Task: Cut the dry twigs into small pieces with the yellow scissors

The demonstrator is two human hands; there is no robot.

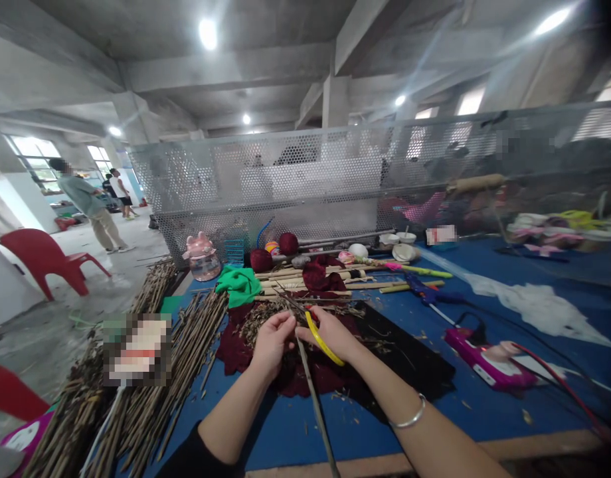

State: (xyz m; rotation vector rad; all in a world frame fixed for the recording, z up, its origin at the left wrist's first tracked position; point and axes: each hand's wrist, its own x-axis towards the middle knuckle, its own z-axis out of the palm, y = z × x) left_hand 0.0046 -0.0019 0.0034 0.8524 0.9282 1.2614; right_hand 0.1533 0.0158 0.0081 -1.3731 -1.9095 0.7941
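Observation:
My left hand (274,340) is closed in a pinch at the upper end of a thin dry stick (310,385), which slants down toward the table's near edge. My right hand (333,334) is shut on a pair of scissors (319,337), its yellow handle loop around the back of the hand and the dark blades pointing away to the upper left. The right fingertips are close to the stick's top; whether they grip it too I cannot tell. Beneath both hands, plant trimmings (256,328) are heaped on a dark red cloth (230,342).
Bundled dry sticks (186,372) lie at left. A green cloth (239,284), yarn balls (261,259) and a pink-lidded jar (202,259) stand behind. A blue glue gun (430,292) and a purple power strip (489,362) with cables are at right. A perforated metal screen (256,179) borders the table.

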